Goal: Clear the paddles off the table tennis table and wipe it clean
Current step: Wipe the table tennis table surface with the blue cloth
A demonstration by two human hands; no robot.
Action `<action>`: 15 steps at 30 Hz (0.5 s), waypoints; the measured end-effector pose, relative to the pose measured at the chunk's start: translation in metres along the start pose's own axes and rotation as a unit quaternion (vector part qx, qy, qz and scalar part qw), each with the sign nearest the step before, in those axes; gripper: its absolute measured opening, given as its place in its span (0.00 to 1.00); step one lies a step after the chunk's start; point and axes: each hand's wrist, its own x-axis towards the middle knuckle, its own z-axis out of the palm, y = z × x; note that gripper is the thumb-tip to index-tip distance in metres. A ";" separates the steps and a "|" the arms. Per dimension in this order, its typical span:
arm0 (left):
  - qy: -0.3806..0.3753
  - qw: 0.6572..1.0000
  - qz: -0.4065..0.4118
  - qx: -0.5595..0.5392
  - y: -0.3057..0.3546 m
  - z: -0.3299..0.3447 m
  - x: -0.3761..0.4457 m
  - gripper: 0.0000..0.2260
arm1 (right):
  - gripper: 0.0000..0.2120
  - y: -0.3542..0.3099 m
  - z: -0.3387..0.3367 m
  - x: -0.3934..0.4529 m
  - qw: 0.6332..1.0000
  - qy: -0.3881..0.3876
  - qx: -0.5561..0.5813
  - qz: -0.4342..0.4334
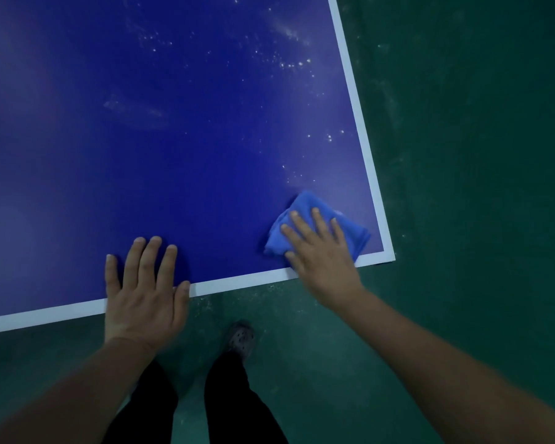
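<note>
The right hand [321,251] lies flat, fingers straight, pressing a folded blue cloth [314,222] onto the blue worktop [173,155] near its right front corner, just inside the white edge line [244,282]. The left hand [145,290] rests open and flat across the front edge, holding nothing. White specks [289,64] dot the surface farther back. Dark trousers [237,405] and 1 shoe [241,338] stand on the green floor [462,187].

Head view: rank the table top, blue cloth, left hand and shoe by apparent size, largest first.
1. Table top
2. Left hand, nearer the camera, so unsure against the cloth
3. Blue cloth, partly covered
4. Shoe
</note>
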 end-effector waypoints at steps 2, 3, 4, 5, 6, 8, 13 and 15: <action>-0.001 1.000 -0.001 -0.002 0.001 0.000 0.000 0.29 | 0.27 0.035 -0.006 0.006 0.992 0.020 0.007 0.121; 0.000 1.000 -0.002 -0.003 0.001 0.000 0.000 0.29 | 0.27 0.047 -0.010 0.011 0.979 0.034 0.033 0.200; 0.000 1.000 -0.004 -0.004 0.001 0.000 0.000 0.29 | 0.27 0.047 -0.011 0.015 0.964 0.041 0.041 0.260; -0.001 1.000 -0.003 -0.004 0.001 0.000 0.001 0.29 | 0.27 0.035 -0.011 0.015 0.960 0.048 0.031 0.275; -0.003 1.000 -0.002 -0.005 0.001 0.000 0.001 0.29 | 0.27 0.017 -0.008 0.011 0.971 0.053 0.022 0.231; -0.005 1.000 -0.002 -0.003 0.000 0.000 0.001 0.30 | 0.26 -0.022 0.005 -0.008 0.999 0.028 -0.011 0.039; -0.010 1.000 0.001 -0.002 0.000 0.000 -0.001 0.30 | 0.26 0.038 -0.005 0.015 0.981 0.022 -0.008 0.194; -0.012 1.000 0.000 -0.001 0.001 -0.001 0.000 0.30 | 0.27 0.051 -0.013 0.025 0.949 0.019 0.040 0.311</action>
